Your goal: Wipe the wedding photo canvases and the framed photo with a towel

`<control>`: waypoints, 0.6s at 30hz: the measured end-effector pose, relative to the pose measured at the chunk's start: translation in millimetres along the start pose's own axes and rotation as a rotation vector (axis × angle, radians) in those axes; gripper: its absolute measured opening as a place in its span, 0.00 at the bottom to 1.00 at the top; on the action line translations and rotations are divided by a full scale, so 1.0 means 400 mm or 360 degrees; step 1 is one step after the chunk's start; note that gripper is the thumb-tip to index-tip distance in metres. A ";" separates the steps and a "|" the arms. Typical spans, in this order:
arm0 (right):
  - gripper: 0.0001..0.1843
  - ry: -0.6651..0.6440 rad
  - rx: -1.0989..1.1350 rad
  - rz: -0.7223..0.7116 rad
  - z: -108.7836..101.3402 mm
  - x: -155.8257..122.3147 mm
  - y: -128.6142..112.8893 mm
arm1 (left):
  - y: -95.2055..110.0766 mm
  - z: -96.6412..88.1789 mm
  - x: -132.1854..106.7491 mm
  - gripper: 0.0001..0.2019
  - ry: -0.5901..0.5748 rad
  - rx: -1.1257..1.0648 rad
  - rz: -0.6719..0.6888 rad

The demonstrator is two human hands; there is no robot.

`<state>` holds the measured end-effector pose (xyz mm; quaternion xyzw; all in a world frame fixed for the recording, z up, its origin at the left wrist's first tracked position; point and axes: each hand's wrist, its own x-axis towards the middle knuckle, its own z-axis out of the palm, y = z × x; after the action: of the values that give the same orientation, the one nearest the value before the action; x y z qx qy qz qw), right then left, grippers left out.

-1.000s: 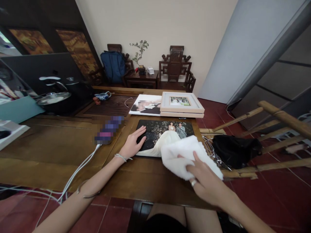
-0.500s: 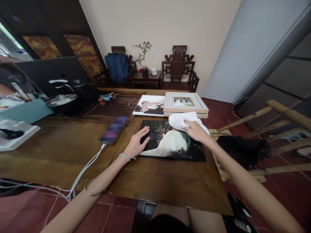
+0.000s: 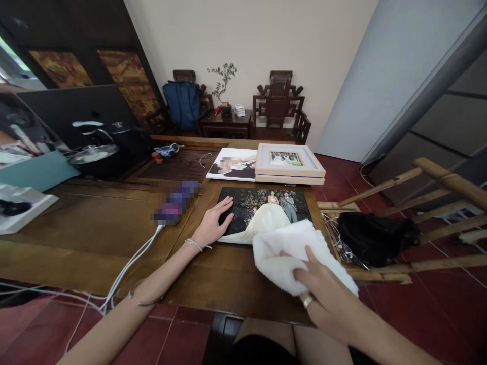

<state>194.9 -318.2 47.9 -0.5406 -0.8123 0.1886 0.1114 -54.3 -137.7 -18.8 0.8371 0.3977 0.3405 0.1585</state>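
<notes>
Two hands over wooden bench (image 3: 95,233). Right hand (image 3: 323,299), grip closed on white cloth (image 3: 289,251), cloth covering near right corner of photo print (image 3: 262,215). Left hand (image 3: 213,225) flat, fingers spread, pressing print's left edge. Framed photo (image 3: 289,162) beyond.

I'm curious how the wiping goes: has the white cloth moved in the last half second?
Yes. The white cloth under the right hand came from beside the stacked frames toward the person, now at the dark photo's near edge.
</notes>
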 end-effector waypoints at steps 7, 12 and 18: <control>0.14 0.0233 -0.0050 0.0162 -0.092 0.245 0.151 | -0.005 -0.002 -0.002 0.21 -0.0016 -0.0005 -0.0005; 0.16 0.0362 -0.0068 0.0226 -0.149 0.359 0.231 | -0.003 -0.002 -0.001 0.20 -0.0015 -0.0017 -0.0018; 0.16 0.0348 -0.0115 0.0241 -0.102 0.271 0.210 | -0.002 0.001 0.000 0.20 0.0010 -0.0034 -0.0053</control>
<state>238.4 -182.0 46.4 -0.6214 -0.7584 0.1072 0.1652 -54.6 -137.4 -19.4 0.8276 0.4085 0.3446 0.1718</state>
